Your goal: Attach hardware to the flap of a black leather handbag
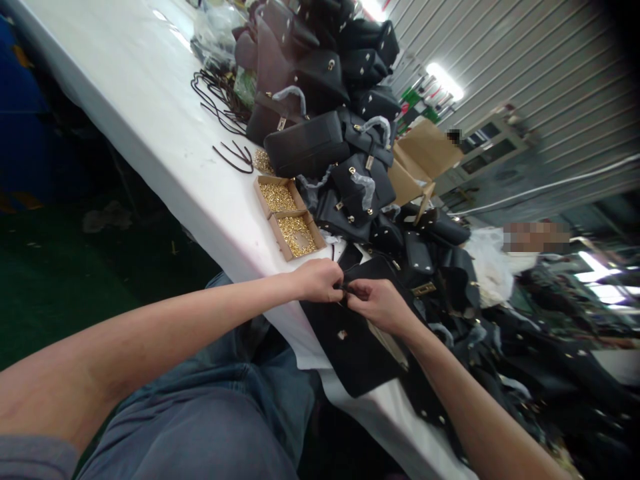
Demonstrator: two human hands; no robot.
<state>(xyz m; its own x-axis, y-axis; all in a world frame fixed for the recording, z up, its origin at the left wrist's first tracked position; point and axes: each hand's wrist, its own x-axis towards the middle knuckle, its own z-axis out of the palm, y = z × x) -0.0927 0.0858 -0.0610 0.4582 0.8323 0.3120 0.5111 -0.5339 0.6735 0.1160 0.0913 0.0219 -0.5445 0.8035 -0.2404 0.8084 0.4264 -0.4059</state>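
Note:
A black handbag point(350, 347) with small gold fittings lies at the near edge of the white table point(150, 113), hanging partly over it. My left hand point(317, 280) and my right hand point(380, 305) meet at the bag's top edge. Both pinch a small black strap or tab point(347, 289) between their fingertips. Just beyond my left hand sit two shallow cardboard trays point(290, 217) filled with small gold hardware pieces.
A heap of black and dark brown handbags point(320, 100) covers the table's far side. Dark cords point(220, 100) lie on the cloth beside them. A brown cardboard box point(420, 160) stands behind the heap. More black bags point(450, 280) spread to the right.

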